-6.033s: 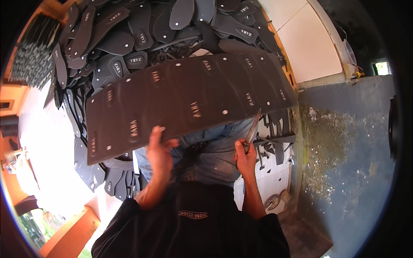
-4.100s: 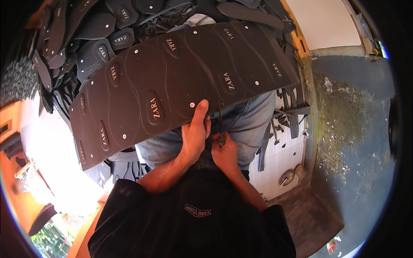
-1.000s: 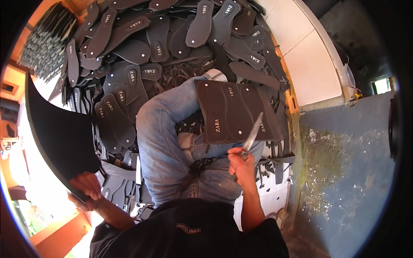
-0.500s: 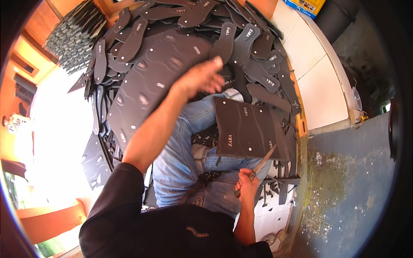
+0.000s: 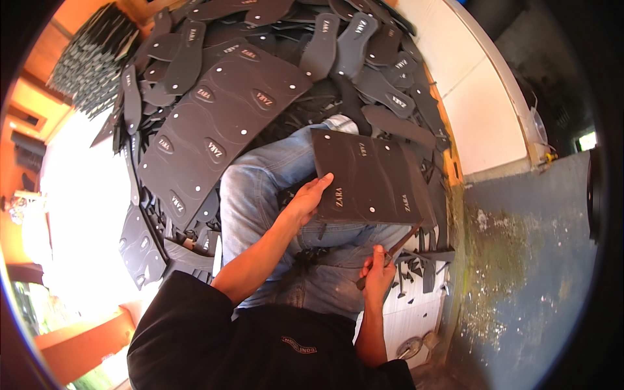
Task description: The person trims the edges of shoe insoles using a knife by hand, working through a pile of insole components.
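Left hand [image 5: 309,198] fingers stretch out, gripping the near edge of the small sheet [image 5: 370,179] lying across the right knee. Right hand [image 5: 377,276] is fisted tight around a knife [image 5: 390,250], blade angled up toward that sheet's lower edge.

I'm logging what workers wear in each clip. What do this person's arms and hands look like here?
Both forearms are bare from about the elbow down. The upper arms are covered by the short sleeves of a black shirt with a small emblem on the chest. The left hand and right hand wear no gloves; no watch, ring or band is visible.
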The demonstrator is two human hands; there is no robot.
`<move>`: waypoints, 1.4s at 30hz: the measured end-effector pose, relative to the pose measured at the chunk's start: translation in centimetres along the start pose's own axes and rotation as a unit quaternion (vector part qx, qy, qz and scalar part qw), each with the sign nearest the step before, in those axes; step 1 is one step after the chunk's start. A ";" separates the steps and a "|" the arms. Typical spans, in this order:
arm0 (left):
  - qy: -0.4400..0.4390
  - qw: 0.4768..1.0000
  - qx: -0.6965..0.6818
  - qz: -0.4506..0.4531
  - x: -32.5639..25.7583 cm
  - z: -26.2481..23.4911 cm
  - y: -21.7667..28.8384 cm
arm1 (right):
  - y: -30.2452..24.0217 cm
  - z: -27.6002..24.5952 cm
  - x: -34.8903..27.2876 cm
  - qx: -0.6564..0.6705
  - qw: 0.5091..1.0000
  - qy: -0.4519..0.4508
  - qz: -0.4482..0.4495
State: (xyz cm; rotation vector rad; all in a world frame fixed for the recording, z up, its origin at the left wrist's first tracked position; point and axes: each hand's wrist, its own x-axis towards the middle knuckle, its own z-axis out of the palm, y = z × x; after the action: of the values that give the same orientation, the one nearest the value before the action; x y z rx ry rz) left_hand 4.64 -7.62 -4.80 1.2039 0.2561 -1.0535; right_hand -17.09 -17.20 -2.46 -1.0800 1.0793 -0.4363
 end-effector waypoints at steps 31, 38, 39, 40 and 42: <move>0.403 0.781 -0.011 0.476 -25.8 -30.4 4.2 | 1.0 -2.1 0.2 -0.064 0.995 -0.068 -0.019; 0.675 0.609 0.176 0.378 -29.5 -32.9 2.0 | 0.3 -2.1 -0.3 -0.100 0.994 -0.049 -0.018; 0.547 0.696 0.150 0.440 -26.9 -27.0 2.1 | 0.9 -2.3 -0.3 -0.100 0.993 -0.047 -0.034; 0.468 0.778 0.150 0.391 -24.2 -19.9 2.6 | 1.4 -2.1 -0.3 -0.099 0.992 -0.055 -0.047; 0.201 0.938 0.094 0.268 -17.2 -11.2 0.6 | 1.4 -2.3 -0.5 -0.105 0.991 -0.057 -0.055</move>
State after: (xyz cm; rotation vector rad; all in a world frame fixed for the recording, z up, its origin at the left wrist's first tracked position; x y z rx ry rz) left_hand -0.11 10.98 2.63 1.5470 0.1273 -0.3550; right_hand -19.66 -17.31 -3.57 -1.3401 0.9823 -0.3496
